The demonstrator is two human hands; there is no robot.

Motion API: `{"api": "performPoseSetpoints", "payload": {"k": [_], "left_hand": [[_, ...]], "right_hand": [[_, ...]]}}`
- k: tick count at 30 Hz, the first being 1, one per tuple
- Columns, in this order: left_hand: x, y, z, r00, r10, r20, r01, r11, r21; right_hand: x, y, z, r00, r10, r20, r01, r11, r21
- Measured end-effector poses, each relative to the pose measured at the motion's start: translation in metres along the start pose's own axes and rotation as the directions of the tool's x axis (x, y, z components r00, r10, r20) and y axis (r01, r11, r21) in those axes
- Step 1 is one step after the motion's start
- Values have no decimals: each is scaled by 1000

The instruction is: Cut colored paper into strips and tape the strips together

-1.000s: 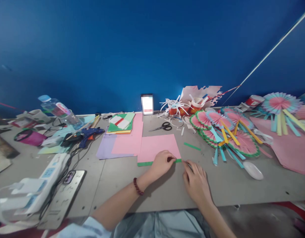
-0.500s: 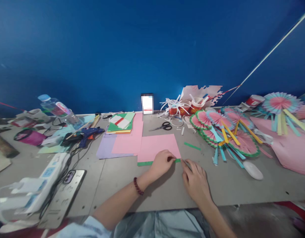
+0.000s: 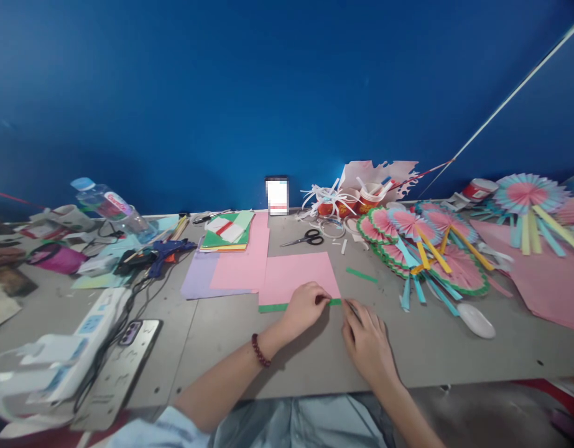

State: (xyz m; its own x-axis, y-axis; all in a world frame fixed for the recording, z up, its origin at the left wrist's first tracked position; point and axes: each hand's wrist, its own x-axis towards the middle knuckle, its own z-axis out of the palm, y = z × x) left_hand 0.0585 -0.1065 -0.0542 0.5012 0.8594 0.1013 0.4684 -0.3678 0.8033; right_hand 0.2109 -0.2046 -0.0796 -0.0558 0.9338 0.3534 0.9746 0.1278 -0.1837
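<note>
My left hand (image 3: 304,307) rests with curled fingers on a green paper strip (image 3: 273,307) that runs along the near edge of a pink paper sheet (image 3: 298,276). It presses the strip near its right end. My right hand (image 3: 368,339) lies just right of the strip's end, fingers closed round a thin dark tool (image 3: 351,307) whose tip points at the strip. A red bead bracelet (image 3: 260,351) is on my left wrist.
Black scissors (image 3: 307,238) lie behind the pink sheet, a loose green strip (image 3: 362,275) to its right. Pink pleated paper fans (image 3: 426,249) fill the right side, a white spoon-like object (image 3: 476,320) near them. A phone (image 3: 138,332), power strip (image 3: 94,322), glue gun (image 3: 168,251) and bottle (image 3: 110,206) crowd the left.
My right hand has shifted slightly left toward the end of the green strip. A hand has appeared at the far left edge. My left hand has stayed in place.
</note>
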Motion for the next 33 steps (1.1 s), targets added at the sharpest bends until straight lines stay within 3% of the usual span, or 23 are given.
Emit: {"api": "performPoseSetpoints", "payload": {"k": [6, 14, 22, 33], "left_hand": [[1, 0, -1, 1000, -9, 11, 8, 1000, 28], [2, 5, -5, 998, -36, 43, 35, 999, 30], [3, 2, -13, 994, -89, 71, 95, 992, -88], [3, 0, -13, 996, -71, 52, 73, 996, -42]], "right_hand": [[1, 2, 6, 996, -91, -5, 91, 992, 87], [3, 2, 3, 995, -95, 21, 92, 992, 89], [4, 3, 4, 995, -96, 9, 95, 992, 80], [4, 1, 2, 995, -75, 58, 70, 995, 72]]}}
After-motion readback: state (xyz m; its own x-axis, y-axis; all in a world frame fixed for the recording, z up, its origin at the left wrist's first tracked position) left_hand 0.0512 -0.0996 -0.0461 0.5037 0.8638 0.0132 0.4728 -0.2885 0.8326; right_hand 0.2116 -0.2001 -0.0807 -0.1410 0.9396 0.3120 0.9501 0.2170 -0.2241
